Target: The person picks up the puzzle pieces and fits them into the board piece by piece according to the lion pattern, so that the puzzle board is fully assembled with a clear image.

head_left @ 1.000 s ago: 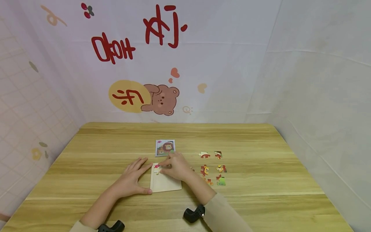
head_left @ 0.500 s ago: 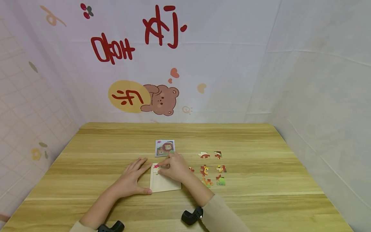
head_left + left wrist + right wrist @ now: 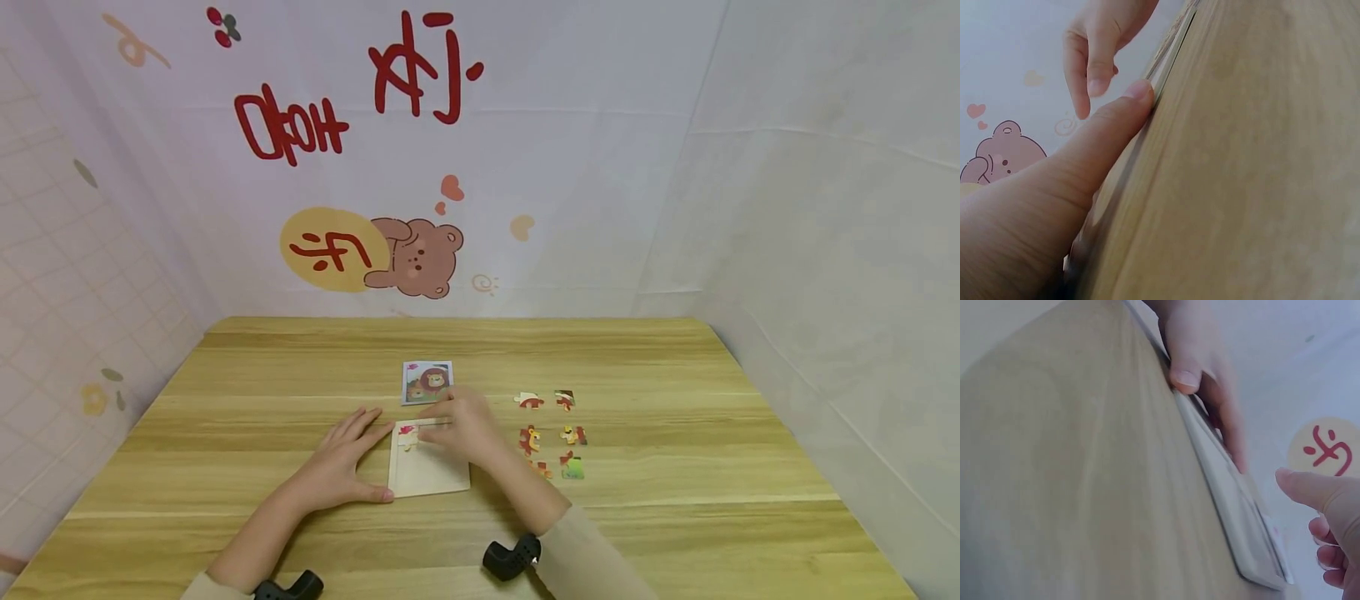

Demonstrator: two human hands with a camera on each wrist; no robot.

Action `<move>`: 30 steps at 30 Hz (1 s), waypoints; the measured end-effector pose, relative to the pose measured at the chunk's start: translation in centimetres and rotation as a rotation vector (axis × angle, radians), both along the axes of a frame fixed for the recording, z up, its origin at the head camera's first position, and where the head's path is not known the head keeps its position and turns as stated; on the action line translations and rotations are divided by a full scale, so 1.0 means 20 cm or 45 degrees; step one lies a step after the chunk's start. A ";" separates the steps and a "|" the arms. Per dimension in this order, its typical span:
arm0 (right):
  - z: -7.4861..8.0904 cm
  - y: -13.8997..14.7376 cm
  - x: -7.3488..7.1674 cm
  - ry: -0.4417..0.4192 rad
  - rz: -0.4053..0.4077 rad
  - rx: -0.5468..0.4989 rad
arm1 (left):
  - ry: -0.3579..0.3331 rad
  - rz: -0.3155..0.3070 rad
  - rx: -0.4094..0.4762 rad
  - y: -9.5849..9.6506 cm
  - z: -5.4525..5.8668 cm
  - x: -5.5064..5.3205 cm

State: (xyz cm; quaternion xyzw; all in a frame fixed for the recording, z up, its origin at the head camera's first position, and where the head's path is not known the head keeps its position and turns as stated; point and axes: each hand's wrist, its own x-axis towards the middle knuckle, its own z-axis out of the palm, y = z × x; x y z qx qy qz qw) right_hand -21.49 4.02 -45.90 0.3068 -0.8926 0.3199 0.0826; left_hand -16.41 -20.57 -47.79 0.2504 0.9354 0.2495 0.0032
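1. Draws right hand (image 3: 468,429) rightward off pink-flower jigsaw piece (image 3: 407,430) since half a second ago, parting thumb from forefinger.
2. Rests spread left hand (image 3: 341,462) along puzzle tray's (image 3: 429,479) left edge, with thumb touching near corner.
3. Has pink-flower jigsaw piece in tray's far-left corner, lion picture card (image 3: 427,384) beyond, six loose jigsaw pieces (image 3: 529,440) showing rightward.

The left hand (image 3: 340,468) is splayed; the right hand (image 3: 467,428) hangs loose.
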 end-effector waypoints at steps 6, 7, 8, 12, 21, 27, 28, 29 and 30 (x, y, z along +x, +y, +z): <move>0.07 0.10 0.00 -0.100 -0.061 -0.025 | -0.006 0.006 0.004 0.00 0.00 0.00; 0.08 0.13 0.00 -0.113 -0.064 -0.030 | -0.005 0.007 0.004 0.00 0.00 0.00; 0.08 0.15 -0.01 -0.121 -0.065 -0.041 | -0.006 0.009 0.003 0.00 0.00 0.00; 0.09 0.24 -0.02 -0.126 -0.045 -0.083 | -0.004 0.008 -0.005 -0.01 0.00 0.00; 0.08 0.45 -0.06 -0.124 -0.032 -0.112 | 0.005 0.004 -0.004 0.00 0.00 0.00; 0.08 0.56 -0.09 -0.140 -0.050 -0.090 | 0.005 0.001 0.005 0.00 0.00 0.00; 0.08 0.57 -0.09 -0.131 -0.052 -0.080 | 0.005 0.002 0.004 0.00 0.00 0.00; 0.08 0.59 -0.10 -0.124 -0.054 -0.073 | 0.005 0.004 0.002 0.00 0.00 0.00; 0.08 0.61 -0.10 -0.113 -0.055 -0.062 | 0.004 0.004 0.002 0.00 0.00 0.00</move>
